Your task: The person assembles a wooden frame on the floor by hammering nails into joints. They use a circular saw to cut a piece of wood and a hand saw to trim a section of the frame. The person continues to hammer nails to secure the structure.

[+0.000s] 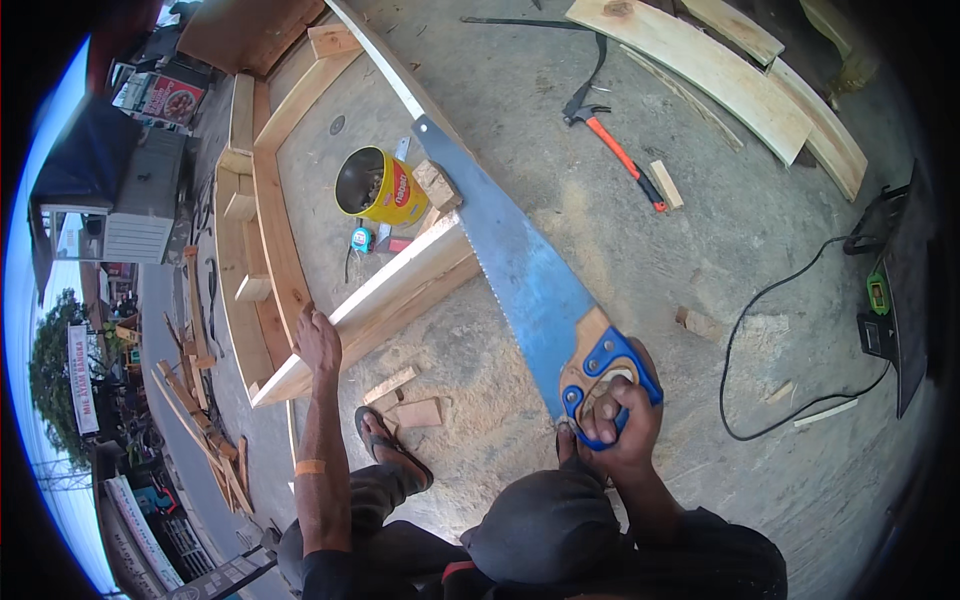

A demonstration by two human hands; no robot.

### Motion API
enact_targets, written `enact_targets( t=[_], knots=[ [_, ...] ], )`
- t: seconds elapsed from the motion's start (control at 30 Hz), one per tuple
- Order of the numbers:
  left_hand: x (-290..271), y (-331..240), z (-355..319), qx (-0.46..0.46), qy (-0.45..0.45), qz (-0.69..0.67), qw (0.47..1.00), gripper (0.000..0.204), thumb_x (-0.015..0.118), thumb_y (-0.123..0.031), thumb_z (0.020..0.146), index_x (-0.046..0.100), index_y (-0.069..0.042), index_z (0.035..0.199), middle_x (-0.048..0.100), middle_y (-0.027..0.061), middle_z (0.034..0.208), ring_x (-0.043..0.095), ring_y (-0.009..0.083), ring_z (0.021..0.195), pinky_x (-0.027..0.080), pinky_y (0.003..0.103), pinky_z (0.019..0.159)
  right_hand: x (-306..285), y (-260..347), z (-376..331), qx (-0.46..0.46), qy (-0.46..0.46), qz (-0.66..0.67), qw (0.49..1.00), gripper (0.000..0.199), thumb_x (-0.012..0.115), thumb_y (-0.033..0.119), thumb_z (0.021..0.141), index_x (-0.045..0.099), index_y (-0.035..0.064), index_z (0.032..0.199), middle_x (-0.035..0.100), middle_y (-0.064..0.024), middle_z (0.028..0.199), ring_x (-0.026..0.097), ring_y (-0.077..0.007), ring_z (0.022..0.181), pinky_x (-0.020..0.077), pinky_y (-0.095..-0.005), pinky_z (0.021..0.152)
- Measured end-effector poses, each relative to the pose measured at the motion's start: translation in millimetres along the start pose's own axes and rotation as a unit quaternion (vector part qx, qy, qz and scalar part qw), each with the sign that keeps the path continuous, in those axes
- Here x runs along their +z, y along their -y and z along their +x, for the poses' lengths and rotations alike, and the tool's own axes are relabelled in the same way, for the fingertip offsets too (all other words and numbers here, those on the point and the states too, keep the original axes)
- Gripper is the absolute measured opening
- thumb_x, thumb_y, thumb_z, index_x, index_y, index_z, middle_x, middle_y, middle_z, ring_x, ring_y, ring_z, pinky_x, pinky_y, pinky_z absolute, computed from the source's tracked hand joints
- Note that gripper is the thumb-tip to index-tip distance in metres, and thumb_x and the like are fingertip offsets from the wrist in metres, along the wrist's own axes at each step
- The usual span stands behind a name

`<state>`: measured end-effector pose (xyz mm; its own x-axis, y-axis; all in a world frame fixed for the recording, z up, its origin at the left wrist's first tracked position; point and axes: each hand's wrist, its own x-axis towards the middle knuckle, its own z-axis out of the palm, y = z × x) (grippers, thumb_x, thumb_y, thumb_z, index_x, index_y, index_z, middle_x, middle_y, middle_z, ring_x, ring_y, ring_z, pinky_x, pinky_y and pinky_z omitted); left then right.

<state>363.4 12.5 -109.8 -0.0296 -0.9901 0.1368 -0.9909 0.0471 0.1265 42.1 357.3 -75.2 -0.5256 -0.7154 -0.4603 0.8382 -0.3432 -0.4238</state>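
My right hand (628, 425) is wrapped round the blue and wooden handle of a handsaw (525, 275). Its long blue blade slants up and to the left, toothed edge facing left, by the end of a wooden beam (410, 275). Whether the teeth touch the wood is hard to tell. The beam belongs to a pale wooden frame (275, 215). On the frame's near corner, my left hand (318, 342) grips the wood with curled fingers. A small wood block (437, 186) sits at the beam's far end, beside the blade.
Inside the frame are a yellow bucket (400, 192) and a teal tape measure (362, 239). An orange-handled hammer (625, 155) lies on the concrete, with planks (710, 70) beyond. Offcuts (418, 412) and sawdust lie near my feet. A black cable (735, 340) loops at right.
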Motion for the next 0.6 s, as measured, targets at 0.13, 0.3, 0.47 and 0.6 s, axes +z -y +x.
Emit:
enact_targets(
  t=[0.13,0.3,0.47,0.6],
  knots=[
    [9,-4,2,-0.016,-0.042,0.013,0.999,0.048,0.034,-0.032,0.101,0.055,-0.011,0.139,0.06,0.0155,0.135,0.053,0.0355,0.127,0.028,0.051,0.112,43,5,35,-0.037,0.02,-0.034,0.999,0.049,0.043,0.005,0.081,0.055,-0.0103,0.126,0.045,-0.0003,0.058,0.036,-0.0077,0.036,0.0395,-0.0255,0.035],
    [6,-28,8,0.004,0.026,-0.029,0.999,0.053,0.034,-0.035,0.101,0.051,-0.008,0.143,0.059,0.0178,0.137,0.051,0.0379,0.129,0.031,0.055,0.109,72,-11,104,-0.053,-0.024,0.03,0.998,0.047,0.047,0.003,0.083,0.054,-0.0059,0.129,0.047,-0.0026,0.062,0.038,-0.0087,0.04,0.0407,-0.0295,0.039],
    [9,-5,-2,-0.008,-0.041,-0.004,0.999,0.048,0.034,-0.034,0.102,0.053,-0.011,0.14,0.059,0.0161,0.136,0.052,0.036,0.127,0.029,0.053,0.111,7,10,-13,0.006,0.016,0.032,0.999,0.055,0.044,0.0,0.081,0.05,-0.0057,0.136,0.047,-0.0024,0.06,0.04,-0.008,0.039,0.0422,-0.0281,0.037],
    [9,-43,13,0.016,-0.025,-0.019,0.999,0.049,0.033,-0.035,0.102,0.052,-0.01,0.14,0.057,0.0185,0.138,0.051,0.0389,0.127,0.03,0.054,0.11,83,-1,136,-0.047,0.005,0.037,0.998,0.054,0.044,-0.001,0.083,0.05,-0.0039,0.136,0.048,-0.0027,0.061,0.04,-0.0092,0.04,0.042,-0.0294,0.041]
  ],
)
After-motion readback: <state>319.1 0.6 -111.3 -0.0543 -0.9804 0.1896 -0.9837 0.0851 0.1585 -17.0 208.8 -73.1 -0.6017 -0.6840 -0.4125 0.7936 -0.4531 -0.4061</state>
